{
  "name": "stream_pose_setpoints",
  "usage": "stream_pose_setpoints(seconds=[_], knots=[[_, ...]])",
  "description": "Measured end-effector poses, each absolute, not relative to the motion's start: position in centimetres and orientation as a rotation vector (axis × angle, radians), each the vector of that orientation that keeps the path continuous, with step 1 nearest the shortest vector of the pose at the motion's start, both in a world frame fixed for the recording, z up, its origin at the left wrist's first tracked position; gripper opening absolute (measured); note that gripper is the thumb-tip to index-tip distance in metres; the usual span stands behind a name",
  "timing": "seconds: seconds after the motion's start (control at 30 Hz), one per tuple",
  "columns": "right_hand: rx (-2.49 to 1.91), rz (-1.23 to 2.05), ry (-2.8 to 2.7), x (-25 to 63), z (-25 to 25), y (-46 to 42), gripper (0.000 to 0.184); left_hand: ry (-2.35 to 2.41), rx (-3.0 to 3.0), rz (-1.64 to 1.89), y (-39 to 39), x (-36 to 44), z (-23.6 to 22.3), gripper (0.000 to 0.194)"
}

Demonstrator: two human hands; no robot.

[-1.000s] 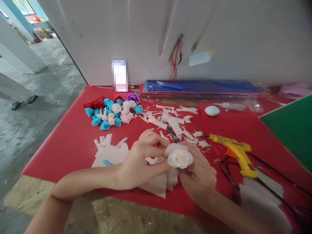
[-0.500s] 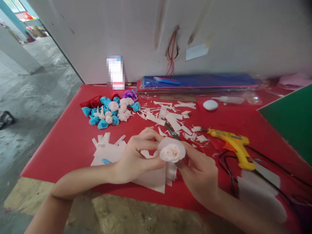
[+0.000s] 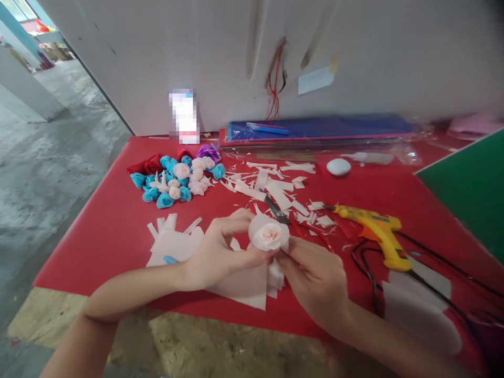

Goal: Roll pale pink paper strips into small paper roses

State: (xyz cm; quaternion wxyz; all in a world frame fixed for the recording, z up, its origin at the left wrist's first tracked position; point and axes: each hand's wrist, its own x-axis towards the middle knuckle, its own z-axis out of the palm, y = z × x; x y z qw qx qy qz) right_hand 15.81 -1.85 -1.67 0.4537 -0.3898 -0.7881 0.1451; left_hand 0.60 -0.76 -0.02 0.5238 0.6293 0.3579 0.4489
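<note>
A pale pink paper rose [image 3: 270, 235] is held between my two hands above the red table. My left hand [image 3: 218, 249] pinches the rose's left side, thumb below and fingers behind the outer petal. My right hand [image 3: 317, 273] has its fingertips closed at the lower right of the rose; the rose hides its base. Pale paper sheets [image 3: 248, 289] lie beneath my hands, with a blue pen [image 3: 170, 260] partly on them. Just behind the rose, scissors [image 3: 277, 210] rest among white paper scraps [image 3: 279, 194].
Finished blue, pink, red and purple paper roses [image 3: 165, 199] cluster at the back left. A yellow glue gun [image 3: 378, 231] with a black cord lies to the right, near more cut paper [image 3: 421, 315]. A white egg-shaped object [image 3: 338, 167] and a phone [image 3: 184, 116] are farther back.
The rose has shifted slightly left and up and turned a little, its outer petal now standing behind the bloom. Both hands still grip it; the right hand has moved slightly left.
</note>
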Motion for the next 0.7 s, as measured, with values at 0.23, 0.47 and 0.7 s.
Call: stream_pose_setpoints(seconds=[0.23,0.47,0.7], knots=[[-0.97,0.506,-1.939,15.53,-1.1,-2.05,0.031,0.768,1.478,1.039,-0.78,0.5,-0.21,0.013],[-0.968,0.642,-1.953,15.46,-0.65,-2.07,0.038,0.695,1.24,0.992,-1.16,0.43,-0.76,0.003],[-0.854,0.766,-1.928,16.01,-0.92,-1.98,0.032,0.739,1.259,0.998,-1.14,0.29,-0.23,0.008]])
